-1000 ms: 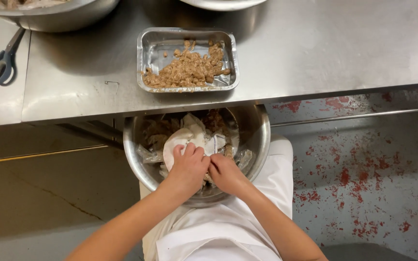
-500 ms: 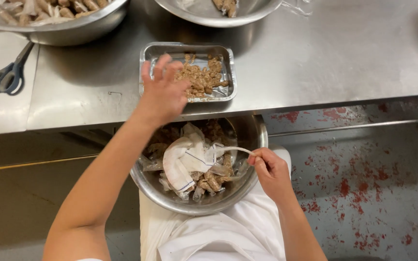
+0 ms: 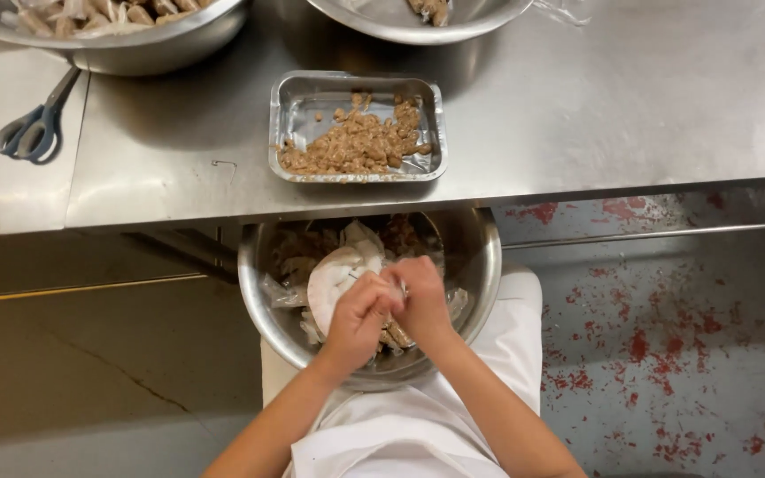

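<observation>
Head view. Both hands meet inside a steel bowl (image 3: 267, 292) that rests on the person's lap, below the table (image 3: 648, 97) edge, so that scraps fall into it rather than on the floor. The left hand (image 3: 358, 320) and right hand (image 3: 420, 296) are clenched together on a small brown piece (image 3: 397, 333) that shows just below them; what exactly each finger pinches cannot be told. Touching the left hand on its far side lies a pale wrapper (image 3: 329, 281), among other clear wrappers and brown pieces in the bowl.

Straight ahead of the hands, on the table, a foil tray (image 3: 307, 97) holds brown crumbled filling (image 3: 356, 146), within easy reach. Farther ahead and to the left stands a large bowl (image 3: 152, 44) of wrapped pieces, with scissors (image 3: 33, 128) beside it; ahead and to the right, another bowl (image 3: 382, 25).
</observation>
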